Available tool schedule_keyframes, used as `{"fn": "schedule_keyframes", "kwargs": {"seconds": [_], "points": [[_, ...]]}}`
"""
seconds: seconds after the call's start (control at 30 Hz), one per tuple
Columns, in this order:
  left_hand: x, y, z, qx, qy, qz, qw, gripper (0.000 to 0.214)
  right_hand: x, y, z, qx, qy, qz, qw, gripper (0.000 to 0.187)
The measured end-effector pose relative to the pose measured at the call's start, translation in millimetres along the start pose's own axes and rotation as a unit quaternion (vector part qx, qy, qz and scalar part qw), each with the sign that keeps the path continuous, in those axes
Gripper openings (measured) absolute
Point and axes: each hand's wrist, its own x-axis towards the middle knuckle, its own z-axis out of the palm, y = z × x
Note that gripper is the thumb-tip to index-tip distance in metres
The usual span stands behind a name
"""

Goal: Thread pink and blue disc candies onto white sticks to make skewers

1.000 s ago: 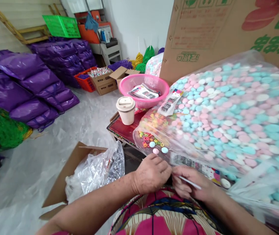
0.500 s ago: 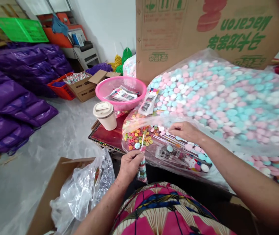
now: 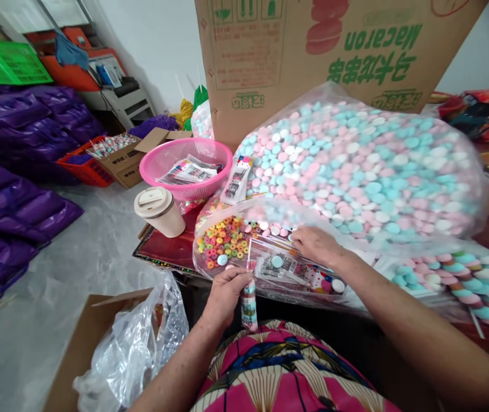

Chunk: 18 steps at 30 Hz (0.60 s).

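Nearest the camera, a pink patterned garment [image 3: 287,372] covers the person's lap. To its left an open cardboard box [image 3: 77,349] stands on the floor, lined with a crumpled clear plastic bag [image 3: 137,343].

The left hand [image 3: 226,292] is just above the lap at the tabletop's near edge. Its grip is closed around a narrow candy packet [image 3: 249,300], which is held upright and filled with stacked pastel discs.

The right hand [image 3: 316,245] lies palm down further in, touching a layer of flat printed wrappers [image 3: 287,266]. Its fingers curl under, so I cannot tell whether its grip is wide or narrow.

The tabletop [image 3: 162,252] is dark red, and little of it is bare. Ring-shaped coloured sweets [image 3: 225,243] lie in clear plastic just beside the wrappers. A lidded beige cup [image 3: 160,210] stands upright at the left. Finished candy sticks [image 3: 454,274] lie at the right. Behind the cup a pink basket [image 3: 184,166] holds more printed wrappers. A large clear bag of pink, blue and white discs [image 3: 356,166] fills the middle, leaning against a tall cardboard carton [image 3: 270,51].

The floor [image 3: 55,274] is covered in translucent sheeting. Purple sacks [image 3: 12,194] are piled along the left. A red crate [image 3: 79,166] and a green crate [image 3: 4,63] stand near the white wall [image 3: 154,40].
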Motion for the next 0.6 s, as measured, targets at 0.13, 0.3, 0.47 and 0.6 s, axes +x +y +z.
{"fn": "schedule_keyframes", "kwargs": {"seconds": [0.13,0.3,0.47,0.6], "points": [[-1.2,3.7,4.9,0.026,-0.025,-0.003,0.999,0.015,2.0,0.1,6.4,-0.037,-0.011,0.007,0.999,0.016],[-4.0,3.8,7.2,0.018,-0.023,-0.011,1.000,0.014,-0.8,9.9,-9.7,-0.037,-0.026,0.013,0.999,0.019],[-5.1,0.5,10.5,0.023,-0.049,-0.028,0.998,0.017,2.3,0.7,-4.8,-0.016,-0.064,0.007,0.998,0.012],[-5.3,0.8,8.8,0.014,-0.046,-0.025,0.999,0.017,7.9,-3.0,5.8,0.016,-0.076,0.034,0.996,0.006]]}}
